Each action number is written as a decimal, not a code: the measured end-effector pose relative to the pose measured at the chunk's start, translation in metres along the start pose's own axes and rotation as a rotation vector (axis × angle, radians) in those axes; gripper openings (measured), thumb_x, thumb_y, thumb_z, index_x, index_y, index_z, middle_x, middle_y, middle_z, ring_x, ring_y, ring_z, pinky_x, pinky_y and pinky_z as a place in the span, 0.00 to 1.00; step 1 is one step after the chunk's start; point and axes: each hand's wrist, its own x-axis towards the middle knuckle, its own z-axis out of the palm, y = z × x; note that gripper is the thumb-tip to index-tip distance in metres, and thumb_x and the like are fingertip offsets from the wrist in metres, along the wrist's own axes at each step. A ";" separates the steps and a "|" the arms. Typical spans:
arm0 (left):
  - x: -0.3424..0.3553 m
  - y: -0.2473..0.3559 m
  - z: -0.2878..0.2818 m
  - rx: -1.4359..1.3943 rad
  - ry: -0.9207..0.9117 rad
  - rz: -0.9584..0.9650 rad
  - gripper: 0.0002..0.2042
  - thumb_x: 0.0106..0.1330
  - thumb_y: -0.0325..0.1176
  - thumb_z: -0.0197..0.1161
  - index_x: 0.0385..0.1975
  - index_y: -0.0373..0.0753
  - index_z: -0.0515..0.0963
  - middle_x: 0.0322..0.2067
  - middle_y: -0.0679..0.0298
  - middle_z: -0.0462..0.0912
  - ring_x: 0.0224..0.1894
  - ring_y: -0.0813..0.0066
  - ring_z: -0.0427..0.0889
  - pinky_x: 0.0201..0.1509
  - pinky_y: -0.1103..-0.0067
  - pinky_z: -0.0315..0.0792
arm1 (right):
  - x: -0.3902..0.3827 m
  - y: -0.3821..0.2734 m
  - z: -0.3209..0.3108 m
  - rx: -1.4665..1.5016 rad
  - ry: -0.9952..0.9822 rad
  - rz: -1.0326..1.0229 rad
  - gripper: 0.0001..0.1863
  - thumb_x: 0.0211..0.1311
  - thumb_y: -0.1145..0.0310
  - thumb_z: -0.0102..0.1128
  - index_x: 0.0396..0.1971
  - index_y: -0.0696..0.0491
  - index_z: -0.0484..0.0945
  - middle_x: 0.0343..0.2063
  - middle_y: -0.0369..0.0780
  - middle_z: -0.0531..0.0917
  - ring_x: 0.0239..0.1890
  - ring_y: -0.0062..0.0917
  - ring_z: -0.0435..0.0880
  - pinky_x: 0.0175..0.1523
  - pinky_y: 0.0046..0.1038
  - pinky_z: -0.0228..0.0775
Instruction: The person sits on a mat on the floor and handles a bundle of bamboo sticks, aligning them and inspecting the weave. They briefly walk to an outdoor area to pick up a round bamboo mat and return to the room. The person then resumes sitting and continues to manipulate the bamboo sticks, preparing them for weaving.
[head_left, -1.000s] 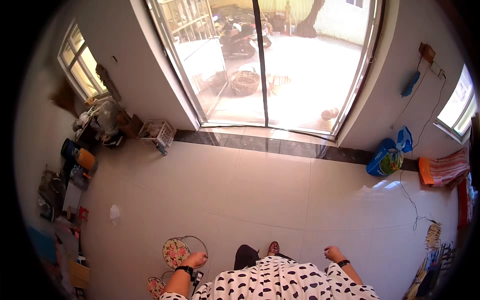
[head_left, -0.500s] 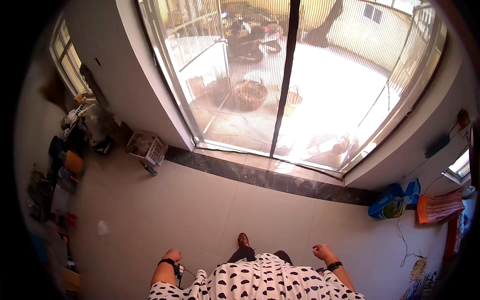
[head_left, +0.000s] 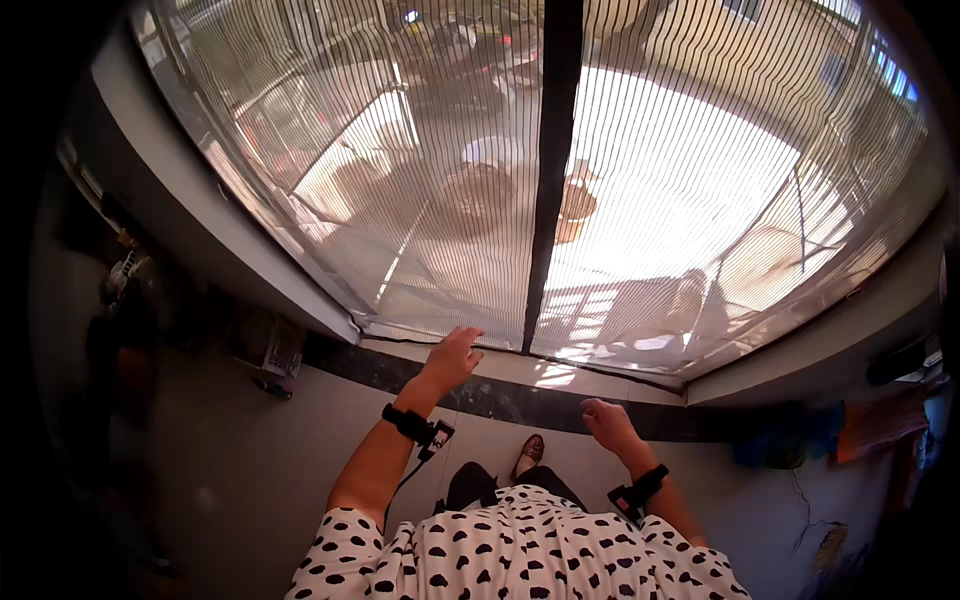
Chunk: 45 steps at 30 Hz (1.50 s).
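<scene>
A striped mesh screen curtain (head_left: 440, 240) hangs across the doorway, with a dark vertical band (head_left: 549, 180) down its middle. My left hand (head_left: 453, 358) reaches forward toward the lower part of the left panel, its fingers stretched and apart, holding nothing. Whether its fingertips touch the mesh I cannot tell. Lower and to the right, my right hand (head_left: 612, 425) is loosely curled with finger and thumb apart, nothing in it. It is nearest to the dark stone threshold (head_left: 510, 402). Dark bands with small devices circle both wrists.
Through the mesh, a round basket (head_left: 478, 195) and a sunlit yard show. On the left, a white crate (head_left: 283, 350) stands by the wall near a dark bottle (head_left: 271, 388). A blue bag (head_left: 790, 435) and an orange-red cloth (head_left: 882, 432) are on the right.
I have come closer to the doorway, and the curtain fills more of the view. My left arm has risen and stretched forward toward the mesh; my right hand has moved forward and inward.
</scene>
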 end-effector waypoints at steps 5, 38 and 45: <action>0.112 0.029 -0.017 -0.083 0.078 0.166 0.15 0.53 0.28 0.57 0.42 0.36 0.70 0.37 0.55 0.72 0.39 0.61 0.74 0.43 0.73 0.68 | 0.113 -0.090 -0.073 0.220 0.086 -0.311 0.10 0.52 0.72 0.53 0.35 0.57 0.74 0.27 0.45 0.79 0.31 0.38 0.79 0.37 0.31 0.70; 0.443 -0.097 -0.102 -0.219 0.314 0.037 0.30 0.54 0.25 0.58 0.57 0.39 0.54 0.51 0.54 0.61 0.51 0.62 0.65 0.46 0.72 0.68 | 0.395 -0.042 -0.254 -0.034 0.936 0.219 0.44 0.51 0.66 0.57 0.61 0.52 0.37 0.60 0.49 0.51 0.63 0.40 0.50 0.63 0.37 0.47; 0.458 -0.125 -0.100 -0.089 0.681 -0.024 0.32 0.56 0.24 0.55 0.60 0.40 0.47 0.56 0.51 0.49 0.54 0.59 0.61 0.45 0.74 0.70 | 0.348 0.029 -0.321 -0.075 1.309 0.419 0.41 0.53 0.66 0.55 0.61 0.51 0.39 0.61 0.45 0.49 0.62 0.44 0.50 0.60 0.42 0.53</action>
